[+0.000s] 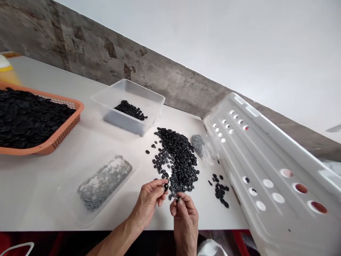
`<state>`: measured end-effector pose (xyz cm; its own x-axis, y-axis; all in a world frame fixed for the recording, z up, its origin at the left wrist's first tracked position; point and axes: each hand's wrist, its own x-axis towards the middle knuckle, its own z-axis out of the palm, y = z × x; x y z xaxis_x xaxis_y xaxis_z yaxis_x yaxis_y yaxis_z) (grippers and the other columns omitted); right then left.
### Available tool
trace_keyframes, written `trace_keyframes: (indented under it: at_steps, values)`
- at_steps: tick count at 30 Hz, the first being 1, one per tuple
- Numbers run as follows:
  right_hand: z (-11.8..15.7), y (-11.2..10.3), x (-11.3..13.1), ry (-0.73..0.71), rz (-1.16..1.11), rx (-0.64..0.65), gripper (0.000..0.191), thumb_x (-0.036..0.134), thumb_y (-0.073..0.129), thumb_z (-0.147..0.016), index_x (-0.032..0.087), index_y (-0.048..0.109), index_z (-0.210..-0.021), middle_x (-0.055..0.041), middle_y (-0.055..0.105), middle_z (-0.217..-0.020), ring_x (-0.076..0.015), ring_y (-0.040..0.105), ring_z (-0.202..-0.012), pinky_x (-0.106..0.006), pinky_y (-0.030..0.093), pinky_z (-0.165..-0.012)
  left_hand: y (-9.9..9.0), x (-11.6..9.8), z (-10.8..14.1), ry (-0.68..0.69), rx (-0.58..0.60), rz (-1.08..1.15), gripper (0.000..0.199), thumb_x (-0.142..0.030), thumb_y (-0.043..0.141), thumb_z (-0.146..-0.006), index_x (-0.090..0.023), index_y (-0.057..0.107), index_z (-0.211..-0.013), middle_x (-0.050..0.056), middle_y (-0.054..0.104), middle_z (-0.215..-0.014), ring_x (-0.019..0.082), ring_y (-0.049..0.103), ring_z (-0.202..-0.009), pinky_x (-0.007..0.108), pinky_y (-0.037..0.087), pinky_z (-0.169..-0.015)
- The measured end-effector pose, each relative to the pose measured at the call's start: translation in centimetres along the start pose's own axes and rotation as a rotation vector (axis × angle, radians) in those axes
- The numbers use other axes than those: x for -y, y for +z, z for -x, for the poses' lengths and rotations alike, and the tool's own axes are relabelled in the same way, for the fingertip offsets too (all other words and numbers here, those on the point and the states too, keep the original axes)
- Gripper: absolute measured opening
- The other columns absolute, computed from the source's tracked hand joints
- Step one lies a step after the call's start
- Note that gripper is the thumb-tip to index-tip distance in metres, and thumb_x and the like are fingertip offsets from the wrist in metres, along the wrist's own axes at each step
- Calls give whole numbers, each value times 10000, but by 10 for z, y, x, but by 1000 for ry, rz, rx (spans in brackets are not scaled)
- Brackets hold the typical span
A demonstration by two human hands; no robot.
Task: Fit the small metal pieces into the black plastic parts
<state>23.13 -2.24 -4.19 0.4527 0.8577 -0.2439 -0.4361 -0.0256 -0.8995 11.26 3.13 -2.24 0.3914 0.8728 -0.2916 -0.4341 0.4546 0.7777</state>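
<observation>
Between thumb and fingers, my left hand (151,195) pinches a small black oval part with holes (166,186). Close beside it, the fingertips of my right hand (185,213) are pressed together on something small that they mostly hide. Just beyond both hands lies a heap of the same black oval parts (181,156) on the white table. A clear shallow tray (85,222) to the left holds many small metal pieces, perhaps pins or screws (102,186).
An orange basket (77,115) full of black parts stands at left. A clear bin (124,124) behind holds some more. On the right are a plastic bag of metal pieces (198,144), a small group of black parts (220,192) and a leaning white panel with holes (266,156).
</observation>
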Motion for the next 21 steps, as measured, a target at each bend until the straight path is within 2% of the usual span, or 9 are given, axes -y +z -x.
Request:
trace_keyframes:
  at_steps: [4,9,13,18,21]
  values:
    - [13,19,6,-55,49,84,523,436,811,-642,115,552,-963,29,501,-620,-22,478,-498,-141,431,-564,-23,-17,28,-32,-38,66,587,-375,748,-664,-65,619,-1146,38,609,-702,23,431,-534,136,325,-498]
    - [28,42,0,-100,147,345,346,360,703,-798,117,576,-1010,2,543,-695,-35,559,-568,-139,482,-624,-44,-32,57,-13,-79,120,513,-341,834,-578,-95,661,-994,24,622,-693,18,450,-499,126,344,-464]
    - [37,58,3,-115,208,494,281,286,689,-813,145,598,-1039,-15,578,-790,-45,604,-609,-118,504,-607,-58,-36,71,20,-62,153,447,-322,839,-579,-132,655,-939,9,623,-703,30,481,-498,115,354,-421]
    - [44,75,8,-151,263,590,238,252,673,-819,143,622,-1025,-13,579,-738,-48,613,-611,-102,509,-603,-71,-42,80,15,-60,176,424,-302,843,-580,-140,691,-942,8,623,-662,41,503,-506,110,380,-418]
    - [48,81,8,-147,282,602,238,256,668,-822,138,628,-1025,-17,582,-742,-49,611,-602,-102,508,-593,-73,-49,83,6,-69,193,451,-311,858,-554,-136,711,-943,9,617,-641,43,500,-487,116,379,-406]
